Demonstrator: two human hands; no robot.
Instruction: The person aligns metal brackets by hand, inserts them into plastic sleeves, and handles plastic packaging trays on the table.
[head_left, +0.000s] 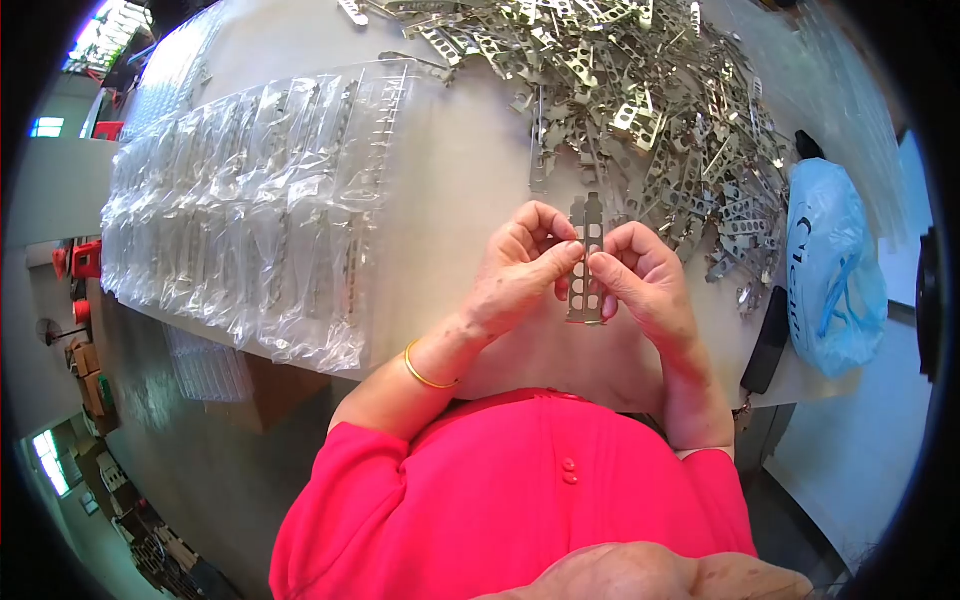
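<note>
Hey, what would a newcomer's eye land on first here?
Probably the gleaming heap of perforated metal pieces at the upper right of the table. The bright pink top at bottom centre and clear plastic packaging at left stand out. Mid-picture, the left hand and right hand hold perforated metal strips.

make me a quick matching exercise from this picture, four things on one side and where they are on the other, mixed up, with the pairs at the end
Things
1. gold-coloured bangle
2. blue plastic bag
3. clear plastic packs
4. upright punched metal pieces

Places
a. left part of the tabletop
b. pinched by the left hand and right hand
c. around the left forearm
d. right edge of the tabletop

Pairs: 1-c, 2-d, 3-a, 4-b
</note>
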